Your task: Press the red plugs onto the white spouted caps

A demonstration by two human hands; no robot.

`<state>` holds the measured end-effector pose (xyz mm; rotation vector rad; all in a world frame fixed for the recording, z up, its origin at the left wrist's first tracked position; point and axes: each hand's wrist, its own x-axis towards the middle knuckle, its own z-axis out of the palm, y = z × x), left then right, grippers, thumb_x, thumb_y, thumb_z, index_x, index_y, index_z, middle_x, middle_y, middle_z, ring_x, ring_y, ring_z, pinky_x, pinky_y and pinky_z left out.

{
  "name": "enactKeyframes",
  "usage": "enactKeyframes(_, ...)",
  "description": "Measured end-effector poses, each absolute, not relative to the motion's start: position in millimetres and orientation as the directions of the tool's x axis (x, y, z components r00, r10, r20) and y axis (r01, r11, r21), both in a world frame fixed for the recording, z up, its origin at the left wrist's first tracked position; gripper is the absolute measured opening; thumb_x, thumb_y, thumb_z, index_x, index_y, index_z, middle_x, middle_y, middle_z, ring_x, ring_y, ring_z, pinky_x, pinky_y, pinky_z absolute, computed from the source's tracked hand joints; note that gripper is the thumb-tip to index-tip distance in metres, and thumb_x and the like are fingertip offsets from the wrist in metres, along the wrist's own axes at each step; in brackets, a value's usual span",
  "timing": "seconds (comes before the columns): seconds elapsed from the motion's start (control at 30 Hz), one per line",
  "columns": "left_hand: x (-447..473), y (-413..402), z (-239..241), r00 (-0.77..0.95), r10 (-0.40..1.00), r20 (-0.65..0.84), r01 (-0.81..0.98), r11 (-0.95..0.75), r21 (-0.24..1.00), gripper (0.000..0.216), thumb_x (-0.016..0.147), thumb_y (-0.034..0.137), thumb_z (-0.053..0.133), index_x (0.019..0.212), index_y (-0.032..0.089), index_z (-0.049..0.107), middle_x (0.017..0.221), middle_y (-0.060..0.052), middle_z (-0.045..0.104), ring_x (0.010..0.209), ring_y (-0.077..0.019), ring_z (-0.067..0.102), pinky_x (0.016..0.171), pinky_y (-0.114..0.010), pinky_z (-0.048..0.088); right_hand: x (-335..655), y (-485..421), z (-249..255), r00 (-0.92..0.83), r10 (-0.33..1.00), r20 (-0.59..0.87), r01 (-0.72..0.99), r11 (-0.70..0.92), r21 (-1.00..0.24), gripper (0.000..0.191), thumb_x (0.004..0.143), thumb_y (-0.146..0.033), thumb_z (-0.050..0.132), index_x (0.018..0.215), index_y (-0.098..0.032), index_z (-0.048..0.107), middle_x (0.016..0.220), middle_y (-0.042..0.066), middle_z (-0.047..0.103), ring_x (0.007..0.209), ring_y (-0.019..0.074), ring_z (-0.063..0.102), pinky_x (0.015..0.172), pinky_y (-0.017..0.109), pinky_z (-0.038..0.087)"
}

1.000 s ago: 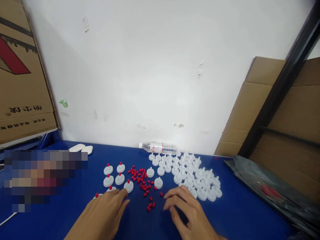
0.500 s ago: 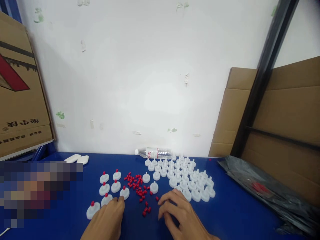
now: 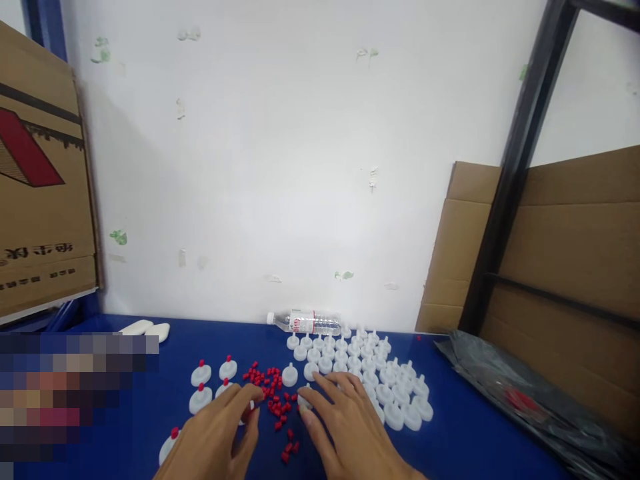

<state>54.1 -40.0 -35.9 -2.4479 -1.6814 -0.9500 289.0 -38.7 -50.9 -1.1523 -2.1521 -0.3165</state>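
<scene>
Our left hand lies open by red pegs; our right hand touches a cap, grip unclear. A bump could scatter pegs.

Both hands hover low over the blue bench at its near edge. The left hand spreads its fingers towards a scatter of small red plastic plugs. The right hand, fingers also spread, touches a white round plastic cap just right of them. To the left stand white caps with red tips; to the right, a cluster of plain white caps. A clear plastic water bottle lies far off, by the wall.
</scene>
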Motion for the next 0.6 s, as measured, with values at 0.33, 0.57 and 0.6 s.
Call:
enactKeyframes(0.33,74.1,-41.6,-42.6,0.378,0.825,0.420,0.801,-0.519,0.298,0.022,0.094,0.019,0.046,0.084,0.025,0.065,0.081,-0.003,0.073,0.074,-0.0178,0.070,0.065,-0.022,0.052,293.6,-31.2,-56.7,-0.387,0.622,0.681,0.721,0.664,-0.197,0.034,0.094,-0.025,0.060,0.128,-0.025,0.061,0.117,0.005,0.072,0.111,0.0267,0.065,0.098,0.045,0.051)
enactKeyframes(0.57,76.5,-43.9,-33.6,0.292,0.842,0.453,0.661,-0.520,0.540,0.024,0.099,0.038,0.044,0.092,0.028,0.064,0.077,0.003,0.074,0.052,-0.0122,0.065,0.056,-0.019,0.052,301.0,-40.2,-37.8,-0.518,0.446,0.730,0.524,0.840,-0.142,0.010,0.097,-0.028,0.059,0.103,-0.023,0.065,0.097,0.003,0.069,0.086,0.0139,0.069,0.079,0.024,0.056)
enactKeyframes(0.6,77.2,-45.9,-30.4,0.289,0.856,0.428,0.635,-0.506,0.583,0.025,0.099,0.040,0.043,0.093,0.029,0.064,0.070,0.004,0.072,0.047,-0.0113,0.063,0.053,-0.018,0.051,300.6,-39.9,-39.1,-0.541,0.407,0.736,0.507,0.856,-0.100,0.012,0.098,-0.027,0.057,0.107,-0.023,0.064,0.101,0.004,0.069,0.088,0.0140,0.069,0.080,0.024,0.056)
